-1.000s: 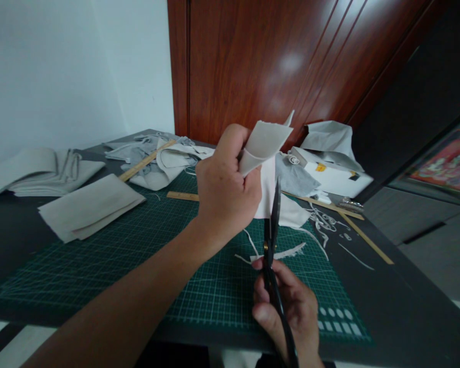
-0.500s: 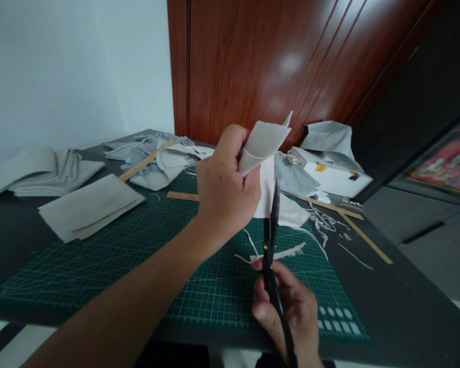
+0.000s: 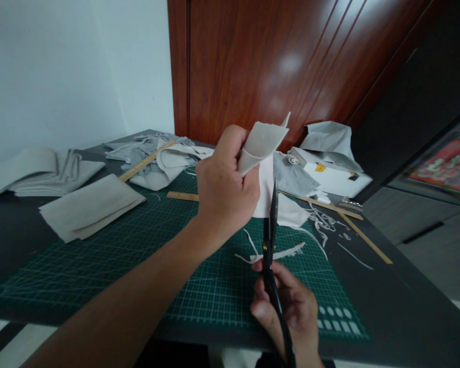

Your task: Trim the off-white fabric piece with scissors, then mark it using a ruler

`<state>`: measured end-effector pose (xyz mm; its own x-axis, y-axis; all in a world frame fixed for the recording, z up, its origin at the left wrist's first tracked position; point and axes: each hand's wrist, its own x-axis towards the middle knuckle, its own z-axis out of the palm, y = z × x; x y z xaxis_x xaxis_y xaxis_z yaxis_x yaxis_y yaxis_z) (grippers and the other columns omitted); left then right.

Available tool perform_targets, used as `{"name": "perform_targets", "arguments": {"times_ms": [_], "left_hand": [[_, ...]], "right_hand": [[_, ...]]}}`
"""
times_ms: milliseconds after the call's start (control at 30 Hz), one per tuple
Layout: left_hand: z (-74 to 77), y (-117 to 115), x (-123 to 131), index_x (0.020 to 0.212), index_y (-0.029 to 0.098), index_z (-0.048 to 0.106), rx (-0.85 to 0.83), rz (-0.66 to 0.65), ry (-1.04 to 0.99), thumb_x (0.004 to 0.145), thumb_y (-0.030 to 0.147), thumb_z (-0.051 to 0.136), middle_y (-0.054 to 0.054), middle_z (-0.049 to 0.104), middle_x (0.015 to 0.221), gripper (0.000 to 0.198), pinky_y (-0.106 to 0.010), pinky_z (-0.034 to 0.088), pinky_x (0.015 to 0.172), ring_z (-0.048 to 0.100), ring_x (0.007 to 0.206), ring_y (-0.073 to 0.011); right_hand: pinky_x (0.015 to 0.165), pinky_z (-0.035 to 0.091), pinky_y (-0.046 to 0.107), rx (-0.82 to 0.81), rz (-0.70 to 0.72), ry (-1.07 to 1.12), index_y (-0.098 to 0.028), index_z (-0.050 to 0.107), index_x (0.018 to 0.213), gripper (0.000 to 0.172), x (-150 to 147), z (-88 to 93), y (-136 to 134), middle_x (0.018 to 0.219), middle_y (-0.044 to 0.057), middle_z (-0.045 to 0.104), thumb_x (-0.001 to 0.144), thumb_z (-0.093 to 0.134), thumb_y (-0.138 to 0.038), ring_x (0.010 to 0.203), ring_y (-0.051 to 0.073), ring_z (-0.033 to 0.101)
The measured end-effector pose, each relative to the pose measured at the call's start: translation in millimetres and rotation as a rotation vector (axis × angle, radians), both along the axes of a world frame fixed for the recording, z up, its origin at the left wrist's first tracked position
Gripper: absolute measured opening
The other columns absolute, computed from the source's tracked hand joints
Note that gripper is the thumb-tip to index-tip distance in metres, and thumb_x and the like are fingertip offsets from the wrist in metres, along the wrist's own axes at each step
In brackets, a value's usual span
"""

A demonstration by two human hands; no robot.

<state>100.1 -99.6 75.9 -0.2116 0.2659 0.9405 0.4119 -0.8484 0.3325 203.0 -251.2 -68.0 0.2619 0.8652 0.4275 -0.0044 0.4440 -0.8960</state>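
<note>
My left hand (image 3: pixel 224 191) is raised above the green cutting mat (image 3: pixel 111 255) with its fingers closed on a folded piece of light grey fabric (image 3: pixel 261 145), whose white lower part hangs down beside the hand. My right hand (image 3: pixel 289 312) grips the handles of black scissors (image 3: pixel 271 245) near the mat's front edge. The blades point up and reach the lower edge of the held fabric.
Cut fabric strips (image 3: pixel 287 251) lie on the mat below the scissors. Folded grey cloth (image 3: pixel 88 205) rests at the left, wooden rulers (image 3: pixel 145 162) and more cloth at the back, a white box (image 3: pixel 331 176) at the back right. A wooden door stands behind the table.
Almost nothing has moved. The scissors and my right hand have shifted very slightly, and the held fabric has tilted a touch.
</note>
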Motion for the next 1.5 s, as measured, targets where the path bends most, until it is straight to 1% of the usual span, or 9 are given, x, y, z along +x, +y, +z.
{"name": "perform_targets", "arguments": {"times_ms": [333, 467, 600, 733, 900, 1033, 1200, 1367, 1500], "left_hand": [[-0.2, -0.4, 0.1, 0.082, 0.027, 0.056, -0.015, 0.005, 0.011, 0.094, 0.026, 0.069, 0.002, 0.061, 0.071, 0.018, -0.034, 0.040, 0.060, 0.055, 0.063, -0.0185], [0.3, -0.5, 0.4, 0.082, 0.027, 0.054, 0.000, -0.011, 0.003, 0.094, 0.024, 0.070, 0.002, 0.061, 0.070, 0.020, -0.033, 0.040, 0.059, 0.055, 0.062, -0.0177], [0.5, -1.4, 0.2, 0.082, 0.027, 0.054, -0.008, 0.001, 0.009, 0.094, 0.023, 0.069, 0.002, 0.061, 0.071, 0.020, -0.034, 0.042, 0.061, 0.055, 0.063, -0.0181], [0.3, -2.4, -0.2, 0.083, 0.028, 0.053, -0.031, 0.001, 0.017, 0.094, 0.024, 0.068, 0.002, 0.061, 0.072, 0.020, -0.034, 0.042, 0.063, 0.056, 0.065, -0.0185], [-0.1, -2.1, -0.2, 0.082, 0.028, 0.054, -0.041, 0.006, 0.010, 0.095, 0.028, 0.068, 0.002, 0.059, 0.071, 0.019, -0.034, 0.041, 0.061, 0.055, 0.064, -0.0189], [0.4, -1.7, 0.1, 0.080, 0.028, 0.053, -0.046, -0.013, -0.003, 0.094, 0.029, 0.067, 0.002, 0.057, 0.069, 0.019, -0.035, 0.040, 0.060, 0.053, 0.064, -0.0195], [1.1, -2.3, 0.4, 0.081, 0.028, 0.055, -0.078, -0.031, -0.005, 0.094, 0.029, 0.066, 0.001, 0.059, 0.071, 0.017, -0.036, 0.041, 0.062, 0.055, 0.066, -0.0207], [1.1, -2.3, 0.2, 0.081, 0.028, 0.056, -0.043, -0.011, -0.010, 0.093, 0.028, 0.068, 0.001, 0.060, 0.070, 0.018, -0.035, 0.041, 0.060, 0.053, 0.063, -0.0194], [1.2, -1.7, 0.6, 0.080, 0.028, 0.055, -0.037, -0.009, -0.012, 0.093, 0.028, 0.068, 0.002, 0.060, 0.069, 0.019, -0.035, 0.040, 0.059, 0.053, 0.062, -0.0191]], "right_hand": [[0.046, 0.022, 0.021, -0.020, 0.009, 0.002, -0.033, 0.079, 0.118, 0.039, 0.8, 2.6, 0.4, 0.063, -0.009, 0.053, 0.085, 0.093, -0.048, 0.050, 0.009, 0.032], [0.046, 0.021, 0.021, -0.009, 0.013, 0.009, -0.035, 0.079, 0.118, 0.038, 0.0, 3.4, -0.2, 0.062, -0.009, 0.052, 0.084, 0.093, -0.046, 0.050, 0.008, 0.032], [0.049, 0.023, 0.022, -0.075, -0.021, 0.060, -0.036, 0.081, 0.113, 0.040, -5.6, 10.5, -4.0, 0.062, -0.009, 0.051, 0.080, 0.096, -0.052, 0.052, 0.009, 0.031], [0.051, 0.024, 0.024, -0.140, -0.076, 0.099, -0.034, 0.082, 0.108, 0.044, -11.6, 18.1, -7.6, 0.062, -0.009, 0.053, 0.074, 0.098, -0.058, 0.053, 0.009, 0.031], [0.051, 0.026, 0.026, -0.163, -0.096, 0.095, -0.028, 0.082, 0.105, 0.048, -12.6, 20.4, -8.5, 0.062, -0.008, 0.053, 0.072, 0.098, -0.059, 0.053, 0.010, 0.034], [0.050, 0.027, 0.025, -0.159, -0.092, 0.081, -0.027, 0.081, 0.105, 0.048, -9.9, 17.3, -7.9, 0.061, -0.008, 0.053, 0.072, 0.099, -0.057, 0.052, 0.010, 0.035], [0.044, 0.023, 0.023, -0.098, -0.051, 0.014, -0.026, 0.080, 0.109, 0.041, -2.5, 6.0, -4.6, 0.061, -0.007, 0.056, 0.079, 0.095, -0.049, 0.048, 0.010, 0.037], [0.041, 0.021, 0.020, -0.056, -0.017, 0.018, -0.028, 0.080, 0.115, 0.037, 1.3, -2.6, -3.2, 0.062, -0.007, 0.057, 0.083, 0.093, -0.042, 0.048, 0.009, 0.035], [0.040, 0.023, 0.019, -0.054, 0.010, 0.016, -0.029, 0.079, 0.116, 0.035, 1.7, -4.5, -3.6, 0.062, -0.007, 0.056, 0.085, 0.092, -0.039, 0.047, 0.009, 0.035]]}}
